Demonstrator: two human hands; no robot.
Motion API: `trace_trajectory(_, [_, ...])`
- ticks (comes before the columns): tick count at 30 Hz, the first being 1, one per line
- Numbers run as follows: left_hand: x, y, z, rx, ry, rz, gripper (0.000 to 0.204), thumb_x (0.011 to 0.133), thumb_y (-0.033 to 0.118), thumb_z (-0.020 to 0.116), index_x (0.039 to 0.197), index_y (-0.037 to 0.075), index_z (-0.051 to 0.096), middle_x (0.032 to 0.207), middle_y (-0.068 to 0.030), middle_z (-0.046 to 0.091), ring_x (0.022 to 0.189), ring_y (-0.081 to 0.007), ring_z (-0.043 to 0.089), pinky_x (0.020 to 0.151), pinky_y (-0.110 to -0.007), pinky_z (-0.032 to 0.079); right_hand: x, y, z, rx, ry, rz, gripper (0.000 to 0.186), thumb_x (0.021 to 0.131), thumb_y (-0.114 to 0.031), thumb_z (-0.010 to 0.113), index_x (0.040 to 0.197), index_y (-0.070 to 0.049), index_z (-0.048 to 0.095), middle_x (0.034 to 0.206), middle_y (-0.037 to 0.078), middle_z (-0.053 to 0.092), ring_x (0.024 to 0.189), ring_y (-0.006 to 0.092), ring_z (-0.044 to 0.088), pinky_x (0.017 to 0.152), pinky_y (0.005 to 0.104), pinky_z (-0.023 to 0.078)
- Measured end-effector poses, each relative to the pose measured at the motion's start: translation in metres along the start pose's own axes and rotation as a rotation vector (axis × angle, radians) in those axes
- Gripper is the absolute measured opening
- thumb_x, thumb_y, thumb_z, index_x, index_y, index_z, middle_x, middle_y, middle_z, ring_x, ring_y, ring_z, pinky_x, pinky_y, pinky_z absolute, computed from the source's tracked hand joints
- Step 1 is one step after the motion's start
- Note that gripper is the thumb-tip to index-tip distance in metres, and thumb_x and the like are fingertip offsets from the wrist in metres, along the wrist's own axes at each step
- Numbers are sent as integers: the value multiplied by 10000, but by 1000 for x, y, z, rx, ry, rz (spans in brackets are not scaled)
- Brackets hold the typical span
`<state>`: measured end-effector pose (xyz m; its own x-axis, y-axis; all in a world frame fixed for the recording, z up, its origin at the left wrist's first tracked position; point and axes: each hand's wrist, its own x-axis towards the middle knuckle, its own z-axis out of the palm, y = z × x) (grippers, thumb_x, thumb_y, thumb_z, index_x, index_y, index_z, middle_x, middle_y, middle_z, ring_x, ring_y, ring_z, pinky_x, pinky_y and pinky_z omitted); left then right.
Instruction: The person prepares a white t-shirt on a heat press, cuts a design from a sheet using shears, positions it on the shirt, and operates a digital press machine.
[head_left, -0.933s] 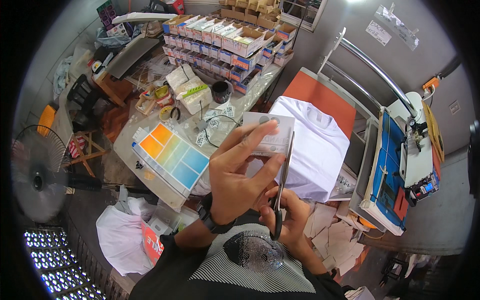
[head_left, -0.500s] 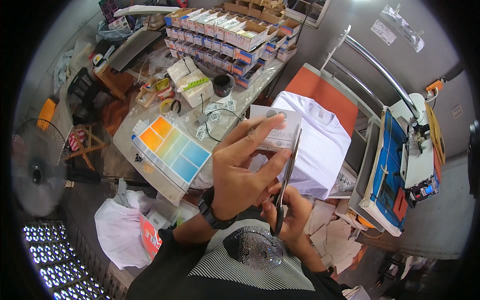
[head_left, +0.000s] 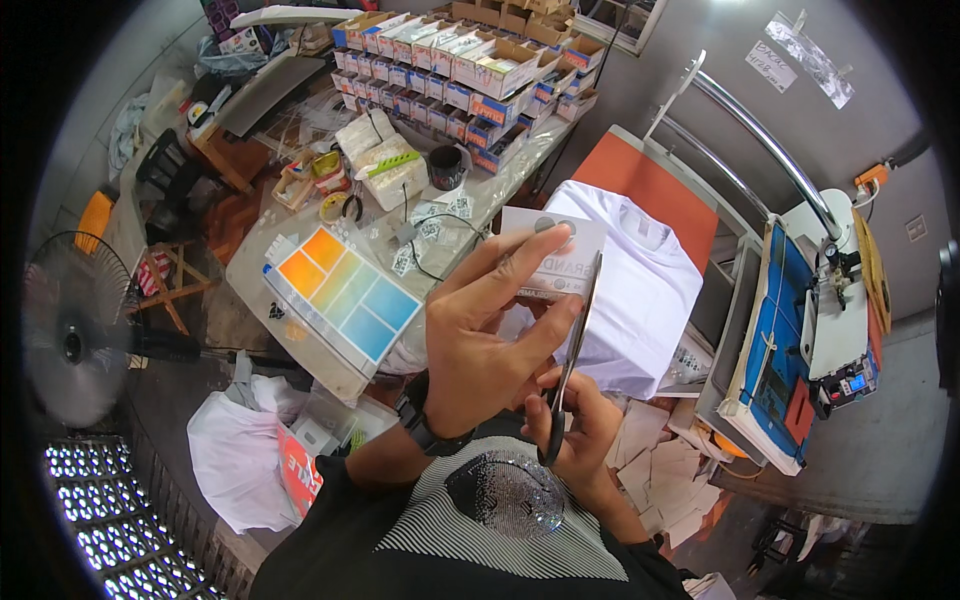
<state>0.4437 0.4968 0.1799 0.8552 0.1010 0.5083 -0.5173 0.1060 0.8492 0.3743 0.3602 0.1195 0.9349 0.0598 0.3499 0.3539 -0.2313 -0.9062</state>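
Note:
My left hand (head_left: 488, 322), a dark watch on its wrist, pinches a small pale printed sheet (head_left: 582, 234) with grey lettering and round marks between fingers and thumb. In my right hand (head_left: 582, 432) is a pair of scissors (head_left: 577, 350) with black handles. Their blades point up and away along the sheet's right side, close to my left thumb. Whether the blades bite into the sheet I cannot tell. Just beyond the hands, a folded white T-shirt (head_left: 640, 290) lies on the orange-red pad (head_left: 625, 172) of a heat press.
Left of my hands, a table (head_left: 320, 355) bears a sheet of coloured blocks (head_left: 350, 295), tape rolls, a black mug (head_left: 446, 168) and several stacked small boxes (head_left: 440, 75). The press's blue-sided upper part (head_left: 775, 330) stands at right. A fan (head_left: 75, 345) stands at far left.
The scissors and the sheet have shifted very slightly. Both hands keep their grips, and the shirt and table things stay where they were.

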Motion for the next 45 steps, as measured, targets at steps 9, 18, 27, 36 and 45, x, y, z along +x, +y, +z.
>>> trace_trajectory(9, [-6,1,2,34,-29,-33,468,783,-75,695,1244,-32,621,1189,-119,614,905,-117,658,724,-231,554,4,4,-1,107,30,61,270,801,-44,758,1025,8,617,583,-17,496,499,41,442,461,206,336])
trace_trajectory(18, [-9,0,-1,18,-73,-73,497,791,-110,698,1273,-68,581,1223,-140,594,994,-148,635,811,-253,547,1,7,-2,115,45,40,283,807,-60,769,1039,2,621,567,-30,497,489,26,430,453,197,315])
trace_trajectory(27, [-10,-5,4,1,8,-66,433,785,-56,699,1212,-30,634,1139,-114,635,882,-124,662,735,-242,552,5,-3,-3,200,76,163,338,827,-98,767,1092,16,591,622,7,569,520,36,482,479,184,352])
trace_trajectory(36, [3,5,-2,-229,113,-102,351,806,-86,682,1144,-28,608,1033,-95,622,944,-124,628,797,-243,509,9,10,-12,239,-48,33,414,821,-177,775,1126,18,575,685,32,630,609,61,570,532,201,421])
trace_trajectory(45, [9,-8,-18,123,-34,88,421,776,-66,746,1183,-31,647,1132,-132,639,929,-126,650,733,-234,521,11,6,-7,153,-150,-3,426,789,-170,786,1134,-8,597,678,7,619,570,64,557,524,210,423])
